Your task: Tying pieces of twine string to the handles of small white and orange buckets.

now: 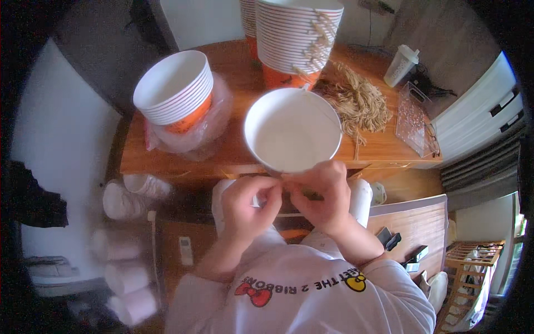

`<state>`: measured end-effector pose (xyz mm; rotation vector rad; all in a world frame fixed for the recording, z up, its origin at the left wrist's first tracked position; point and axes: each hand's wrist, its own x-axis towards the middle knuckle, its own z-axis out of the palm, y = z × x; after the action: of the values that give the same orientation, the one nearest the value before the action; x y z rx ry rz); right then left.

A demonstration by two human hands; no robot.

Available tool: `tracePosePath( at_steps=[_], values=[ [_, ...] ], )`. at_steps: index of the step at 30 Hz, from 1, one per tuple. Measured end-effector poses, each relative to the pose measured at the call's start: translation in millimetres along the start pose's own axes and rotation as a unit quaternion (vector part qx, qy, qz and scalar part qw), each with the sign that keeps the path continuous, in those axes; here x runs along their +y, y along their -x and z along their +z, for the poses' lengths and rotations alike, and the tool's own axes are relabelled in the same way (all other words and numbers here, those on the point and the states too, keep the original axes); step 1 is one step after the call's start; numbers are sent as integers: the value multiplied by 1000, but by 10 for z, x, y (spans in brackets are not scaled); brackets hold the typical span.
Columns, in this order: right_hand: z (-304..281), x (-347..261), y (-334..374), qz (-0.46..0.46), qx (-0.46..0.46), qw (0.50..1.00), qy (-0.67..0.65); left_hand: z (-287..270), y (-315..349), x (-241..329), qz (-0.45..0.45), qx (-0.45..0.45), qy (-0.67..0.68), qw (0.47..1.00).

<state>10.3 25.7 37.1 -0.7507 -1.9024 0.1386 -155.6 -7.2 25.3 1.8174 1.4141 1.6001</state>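
Observation:
A white paper bucket [257, 123] stands at the near edge of the wooden table, its mouth tipped toward me. My left hand [247, 203] and my right hand [325, 195] meet at its near rim, both with fingers closed in a pinch. What lies between the fingertips is hidden and too small to make out. A thin line, perhaps a cord, runs along the bucket's right inner side. Beyond it rises a tall stack of white and orange buckets [297, 42], with twisted cords [322, 42] hanging down its side. To its right lies a heap of tan cords [361, 106].
On the left of the table [233, 150], a shorter bucket stack [186, 106] sits in a clear plastic bag [214, 128]. At the right are a lidded cup [401, 65] and a clear tray [414, 125]. White rolls [130, 278] stand at lower left; a wooden rack [473, 256] is at right.

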Motion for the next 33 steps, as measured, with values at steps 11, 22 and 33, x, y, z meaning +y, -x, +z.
tracePosePath(
  at_steps=[11, 22, 33],
  values=[
    [-42, -9, -20, 58, -14, 997, -43, 39, -10, 14, 43, -2, -33, 999],
    [40, 53, 67, 61, -7, 998, -29, 74, 18, -53, 36, 8, -34, 999],
    [11, 9, 59, 101, -9, 992, -73, 136, 56, -113, 32, 8, -31, 999]
  ],
)
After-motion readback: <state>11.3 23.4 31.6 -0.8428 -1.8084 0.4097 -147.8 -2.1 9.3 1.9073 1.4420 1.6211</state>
